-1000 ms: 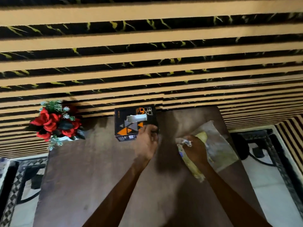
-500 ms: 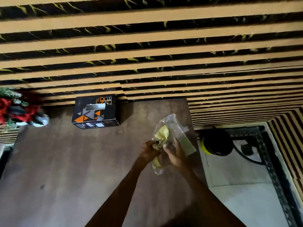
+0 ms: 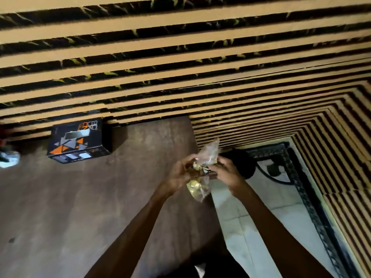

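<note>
Both my hands hold a clear plastic bag [image 3: 208, 152] with yellow contents above the right edge of the brown table [image 3: 80, 207]. My left hand [image 3: 180, 173] grips the bag from the left and my right hand [image 3: 224, 171] pinches it from the right. The bag's lower end, with the yellow lump [image 3: 195, 187], hangs below my hands. What the bag contains is blurred.
A black box with orange and grey triangles [image 3: 77, 141] sits at the table's back edge against the striped wall [image 3: 180, 57]. A flower pot's white base [image 3: 9, 159] shows at the far left. Right of the table lie pale floor tiles [image 3: 251, 227], a dark round object [image 3: 244, 163] and a cable.
My left hand left the black box and joined my right hand on the bag. Both hands lifted the bag off the table. The view shifted right, so the flowers slid out at left.
</note>
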Available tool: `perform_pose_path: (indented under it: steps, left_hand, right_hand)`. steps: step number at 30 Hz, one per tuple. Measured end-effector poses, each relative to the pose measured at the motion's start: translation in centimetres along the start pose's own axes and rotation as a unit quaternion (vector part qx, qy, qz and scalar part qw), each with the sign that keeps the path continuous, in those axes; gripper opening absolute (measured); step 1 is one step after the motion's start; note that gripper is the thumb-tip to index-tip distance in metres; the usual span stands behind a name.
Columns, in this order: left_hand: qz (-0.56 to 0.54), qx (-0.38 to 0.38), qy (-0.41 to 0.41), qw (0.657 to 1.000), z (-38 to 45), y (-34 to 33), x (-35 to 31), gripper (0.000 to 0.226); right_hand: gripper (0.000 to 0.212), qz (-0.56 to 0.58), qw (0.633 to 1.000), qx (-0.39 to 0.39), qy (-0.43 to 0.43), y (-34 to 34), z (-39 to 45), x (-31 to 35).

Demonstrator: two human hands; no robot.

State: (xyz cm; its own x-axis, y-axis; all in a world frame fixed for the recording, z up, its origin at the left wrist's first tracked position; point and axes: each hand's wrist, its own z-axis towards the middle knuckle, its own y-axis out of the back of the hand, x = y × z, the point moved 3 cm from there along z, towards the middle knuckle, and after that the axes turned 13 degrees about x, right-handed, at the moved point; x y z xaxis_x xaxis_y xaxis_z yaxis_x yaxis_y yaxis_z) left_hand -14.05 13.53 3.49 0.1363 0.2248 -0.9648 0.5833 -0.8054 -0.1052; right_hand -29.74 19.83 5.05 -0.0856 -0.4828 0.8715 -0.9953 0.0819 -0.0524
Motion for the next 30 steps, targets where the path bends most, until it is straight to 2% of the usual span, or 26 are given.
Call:
perform_pose_path:
  steps: [2, 4, 6, 7, 9, 11, 14, 18, 21, 23, 25, 27, 28, 30]
  left_hand:
    - [-0.033, -0.029, -0.004, 0.999, 2.0, -1.0, -0.9, 0.038]
    - [-0.046, -0.053, 0.012, 0.997, 4.4, -2.8, -1.8, 0.028]
    - [-0.019, -0.041, 0.046, 0.998, 7.6, -5.3, -1.6, 0.024]
    - [-0.010, -0.033, 0.061, 0.998, 9.2, -6.4, -1.0, 0.021]
    - [-0.010, -0.017, 0.101, 0.995, 13.1, -8.5, 1.7, 0.025]
    - [-0.011, -0.004, 0.161, 0.987, 17.3, -10.8, 5.1, 0.037]
    - [-0.049, 0.029, 0.182, 0.982, 23.0, -13.9, 9.3, 0.038]
    - [-0.120, 0.070, 0.188, 0.972, 31.2, -16.0, 15.7, 0.071]
    - [-0.119, 0.098, 0.193, 0.969, 38.3, -15.9, 22.8, 0.071]
    - [-0.102, 0.065, 0.213, 0.970, 42.4, -15.4, 27.3, 0.059]
    - [-0.052, 0.012, 0.229, 0.972, 46.6, -14.6, 33.0, 0.059]
    - [0.004, -0.053, 0.242, 0.969, 49.4, -13.3, 38.0, 0.062]
    - [0.003, -0.082, 0.231, 0.970, 50.4, -12.7, 40.0, 0.058]
    - [-0.012, -0.129, 0.225, 0.966, 53.1, -11.4, 44.9, 0.042]
  right_hand:
    - [0.060, -0.024, 0.998, 0.061, 0.003, 2.0, -2.2, 1.2]
    - [0.093, -0.100, 0.989, 0.104, 0.038, 4.4, -3.8, 1.3]
    - [0.117, -0.169, 0.980, 0.087, 0.054, 7.3, -4.4, 1.1]
    - [0.119, -0.214, 0.973, 0.064, 0.052, 8.6, -4.3, 0.7]
    - [0.103, -0.291, 0.956, -0.007, 0.048, 12.2, -3.0, -1.1]
    - [0.076, -0.344, 0.936, -0.073, 0.023, 16.7, -0.8, -3.2]
    - [0.044, -0.342, 0.934, -0.101, -0.033, 23.7, 3.8, -8.0]
    - [0.040, -0.279, 0.949, -0.106, -0.102, 32.3, 11.3, -15.7]
    - [0.044, -0.284, 0.948, -0.068, -0.124, 37.1, 18.4, -22.9]
    - [0.046, -0.307, 0.942, -0.082, -0.105, 39.5, 22.2, -26.5]
    - [0.047, -0.350, 0.927, -0.120, -0.056, 41.7, 26.7, -31.1]
    - [0.039, -0.359, 0.921, -0.132, -0.078, 43.1, 30.8, -35.2]
    - [0.036, -0.371, 0.914, -0.125, -0.105, 43.5, 32.6, -37.0]
    - [0.037, -0.388, 0.908, -0.122, -0.105, 44.2, 37.7, -41.9]
